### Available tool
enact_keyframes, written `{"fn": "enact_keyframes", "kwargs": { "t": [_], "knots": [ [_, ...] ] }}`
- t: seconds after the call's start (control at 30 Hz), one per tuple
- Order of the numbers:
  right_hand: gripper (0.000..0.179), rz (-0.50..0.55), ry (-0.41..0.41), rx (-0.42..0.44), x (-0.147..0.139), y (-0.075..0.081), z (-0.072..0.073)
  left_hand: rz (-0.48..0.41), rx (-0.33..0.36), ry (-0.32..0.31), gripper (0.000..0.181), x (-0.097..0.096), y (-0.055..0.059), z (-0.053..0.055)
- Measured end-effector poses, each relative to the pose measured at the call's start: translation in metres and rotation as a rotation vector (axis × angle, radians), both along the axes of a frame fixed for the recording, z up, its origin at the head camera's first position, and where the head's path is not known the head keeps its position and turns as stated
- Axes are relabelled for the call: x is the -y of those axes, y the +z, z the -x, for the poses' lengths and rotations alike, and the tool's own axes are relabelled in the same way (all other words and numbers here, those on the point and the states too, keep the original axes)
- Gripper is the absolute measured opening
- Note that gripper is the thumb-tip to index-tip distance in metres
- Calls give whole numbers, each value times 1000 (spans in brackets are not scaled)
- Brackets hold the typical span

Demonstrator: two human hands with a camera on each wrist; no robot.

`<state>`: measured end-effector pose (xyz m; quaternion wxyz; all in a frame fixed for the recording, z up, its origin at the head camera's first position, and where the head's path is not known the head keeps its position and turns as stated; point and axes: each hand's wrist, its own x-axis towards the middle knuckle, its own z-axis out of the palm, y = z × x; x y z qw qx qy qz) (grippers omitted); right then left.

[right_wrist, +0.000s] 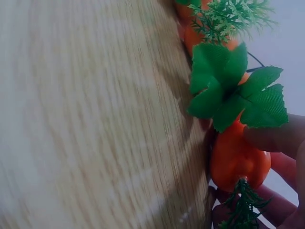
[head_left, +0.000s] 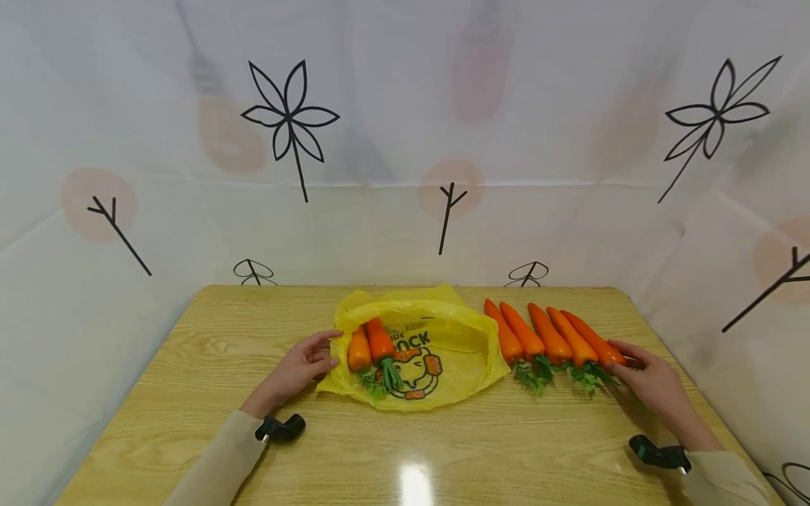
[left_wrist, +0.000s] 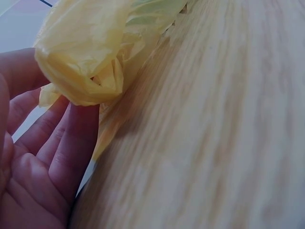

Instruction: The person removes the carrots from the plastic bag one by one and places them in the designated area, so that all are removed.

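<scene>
A yellow plastic bag [head_left: 468, 372] lies on the table, its mouth held wide toward me, with a printed cartoon duck inside. Two toy carrots [head_left: 380, 341] rest at its left side, green tops facing me. My left hand [head_left: 305, 364] pinches the bag's left edge between thumb and fingers; the crumpled film [left_wrist: 90, 57] shows close up in the left wrist view. On the far right, my right hand [head_left: 648, 379] grips the thick end of the outermost carrot [head_left: 588, 336], thumb on one side and fingers on the other. Its leafy top [right_wrist: 243, 205] hangs by the fingers in the right wrist view.
Several more carrots [head_left: 545, 334] lie side by side between the bag and my right hand, leafy ends toward me. The wooden table [head_left: 354, 457] meets a patterned white curtain [head_left: 380, 232] at the back and sides. A dark cable [head_left: 787, 481] shows at the lower right.
</scene>
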<state>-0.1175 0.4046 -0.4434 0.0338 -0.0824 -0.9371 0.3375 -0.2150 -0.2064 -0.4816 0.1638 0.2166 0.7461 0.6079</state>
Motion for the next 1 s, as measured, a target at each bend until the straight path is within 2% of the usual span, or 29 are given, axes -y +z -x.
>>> {"fn": "enact_keyframes", "kwargs": {
  "t": [0.1, 0.33, 0.5, 0.73, 1.0],
  "knots": [
    [67, 10, 0, -5, -3, 0, 1, -3, 4, 0, 54, -1, 0, 1],
    [70, 152, 19, -14, -8, 1, -1, -16, 9, -13, 55, -1, 1, 2],
    [70, 94, 13, -18, -8, 9, -3, -27, 7, -18, 54, -1, 1, 2],
    [64, 48, -5, -76, 1, 19, -4, -29, -3, -24, 54, -1, 0, 2],
    [57, 93, 34, -148, 23, 27, -6, -16, -7, -12, 55, -1, 0, 1]
  ]
}}
